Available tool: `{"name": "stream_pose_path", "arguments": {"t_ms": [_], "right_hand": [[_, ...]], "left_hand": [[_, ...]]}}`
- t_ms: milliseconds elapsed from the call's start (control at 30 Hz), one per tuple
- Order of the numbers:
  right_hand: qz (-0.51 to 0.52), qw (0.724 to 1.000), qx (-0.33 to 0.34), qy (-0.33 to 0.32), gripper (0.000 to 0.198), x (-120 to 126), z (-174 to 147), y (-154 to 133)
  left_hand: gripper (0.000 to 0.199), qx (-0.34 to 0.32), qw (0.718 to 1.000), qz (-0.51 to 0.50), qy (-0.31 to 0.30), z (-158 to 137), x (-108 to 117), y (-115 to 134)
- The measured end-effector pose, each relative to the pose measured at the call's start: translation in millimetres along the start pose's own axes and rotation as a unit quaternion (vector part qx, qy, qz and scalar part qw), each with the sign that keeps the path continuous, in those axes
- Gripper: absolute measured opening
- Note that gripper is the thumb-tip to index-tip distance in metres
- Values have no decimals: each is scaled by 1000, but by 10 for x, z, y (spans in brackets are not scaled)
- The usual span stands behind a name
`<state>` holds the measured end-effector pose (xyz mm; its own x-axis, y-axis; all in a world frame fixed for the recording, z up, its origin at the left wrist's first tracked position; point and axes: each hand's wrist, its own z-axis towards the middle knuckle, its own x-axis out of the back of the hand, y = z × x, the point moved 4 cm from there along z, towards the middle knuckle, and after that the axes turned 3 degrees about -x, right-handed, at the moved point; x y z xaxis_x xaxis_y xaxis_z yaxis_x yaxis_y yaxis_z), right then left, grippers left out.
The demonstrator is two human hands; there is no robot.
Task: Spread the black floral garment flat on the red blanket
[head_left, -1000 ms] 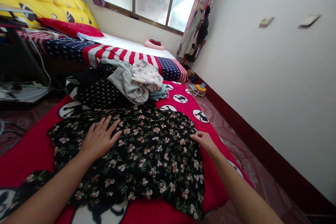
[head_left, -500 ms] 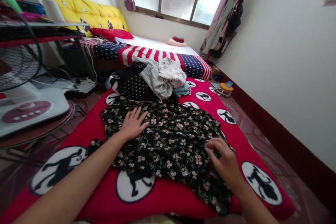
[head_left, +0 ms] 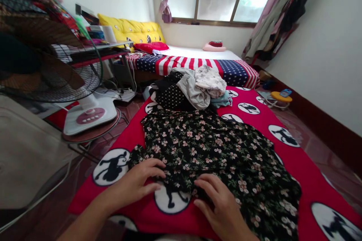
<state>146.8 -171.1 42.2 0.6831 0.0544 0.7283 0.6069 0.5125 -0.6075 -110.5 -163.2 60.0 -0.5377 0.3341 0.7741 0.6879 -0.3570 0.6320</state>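
Observation:
A black floral garment point(head_left: 192, 141) lies spread over a red blanket point(head_left: 132, 188) with white circles and dark monkey shapes. My left hand point(head_left: 141, 180) rests at the garment's near left edge, its thumb apart from the fingers. Opposite it, my right hand point(head_left: 219, 201) touches the near edge at the middle, fingers curved and thumb apart. Neither hand shows a grip on the cloth. Beyond the garment sits a heap of clothes: a black dotted piece point(head_left: 171, 96), a grey piece point(head_left: 195, 92), a whitish patterned piece point(head_left: 209, 81) and a light blue one point(head_left: 222, 99).
A fan point(head_left: 87, 115) stands on a round stool point(head_left: 93, 135) at the left, before a cluttered desk point(head_left: 110, 51). A second bed with a flag-patterned cover point(head_left: 181, 64) is under the window. Clothes point(head_left: 283, 19) hang at the right; a yellow stool point(head_left: 281, 96) stands by the wall.
My left hand has come off the garment's upper middle and back to its near edge. My right hand has moved from the right side toward the near middle. The view has turned left.

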Motion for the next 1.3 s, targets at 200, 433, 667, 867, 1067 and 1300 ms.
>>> {"name": "stream_pose_path", "arguments": {"t_ms": [200,433,667,867,1067,1300], "right_hand": [[15,997,20,-78,35,-209,185,-282],[38,992,-2,-121,53,-374,231,-356],[152,978,14,-140,89,-470,379,-616],[270,953,-108,-82,19,-371,523,-474],[464,823,-316,89,33,-178,595,25],[530,749,-376,133,43,-187,492,225]], "left_hand": [[50,60,980,124,145,-209,161,-219],[26,97,984,95,115,-326,214,-221],[33,-20,993,-68,98,-118,152,413],[19,-22,978,-110,178,-42,224,303],[19,73,962,-50,258,-143,209,-88],[60,10,977,38,208,62,-177,-54]]}}
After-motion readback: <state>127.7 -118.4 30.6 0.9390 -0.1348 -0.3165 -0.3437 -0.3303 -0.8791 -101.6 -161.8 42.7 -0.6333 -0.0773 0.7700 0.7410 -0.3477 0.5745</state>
